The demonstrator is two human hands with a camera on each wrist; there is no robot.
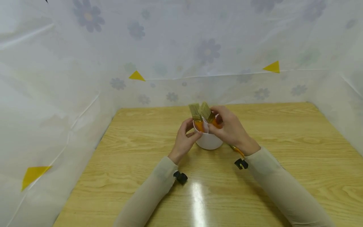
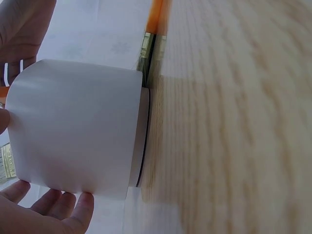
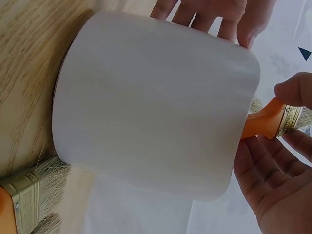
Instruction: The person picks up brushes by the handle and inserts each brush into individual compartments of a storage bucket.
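A white cylindrical holder (image 1: 210, 142) stands upright on the table. My left hand (image 1: 183, 142) grips its left side, with fingertips (image 2: 84, 209) against the wall. My right hand (image 1: 231, 126) is over the right of the rim and pinches a paintbrush between thumb and fingers near its metal band. That paintbrush (image 1: 206, 112) has an orange handle (image 3: 261, 122) whose lower end is hidden inside the holder; its pale bristles point up and lean left. Beside it, a second paintbrush (image 1: 195, 110) stands in the holder, bristles up.
A third orange-handled paintbrush (image 1: 238, 151) lies on the wooden table (image 1: 141, 135) to the right of the holder, partly under my right wrist. Pale flowered sheeting (image 1: 175, 47) with yellow triangles (image 1: 137, 76) hangs behind and at both sides.
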